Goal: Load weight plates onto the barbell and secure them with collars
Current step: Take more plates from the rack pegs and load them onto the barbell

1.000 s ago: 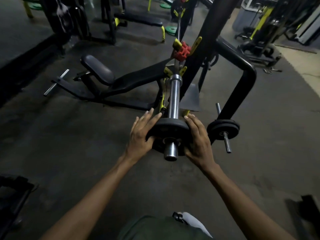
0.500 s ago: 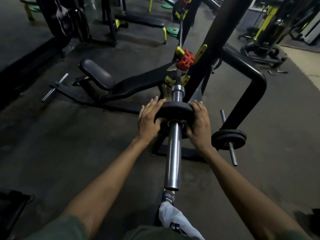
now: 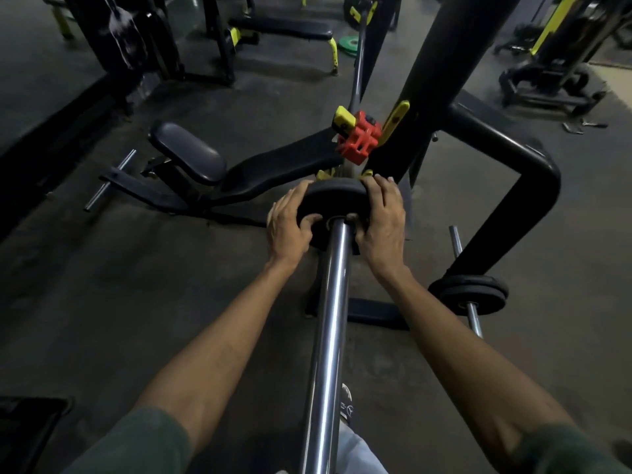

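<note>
Gym floor, padded bench (image 3: 239, 169), black rack upright (image 3: 431, 80), plate-loaded barbell (image 3: 328, 319), dark rubber flooring (image 3: 102, 285)

Head camera looks forward and down, close along the barbell (image 3: 326, 330).

The dark rubber gym floor (image 3: 102, 302) carries the black bench (image 3: 239, 172) and its rack frame (image 3: 506, 186). A loose green plate (image 3: 349, 42) lies flat on the floor at the far end. A flat bench (image 3: 284, 29) stands beyond, near a dark machine base (image 3: 547, 87).
</note>
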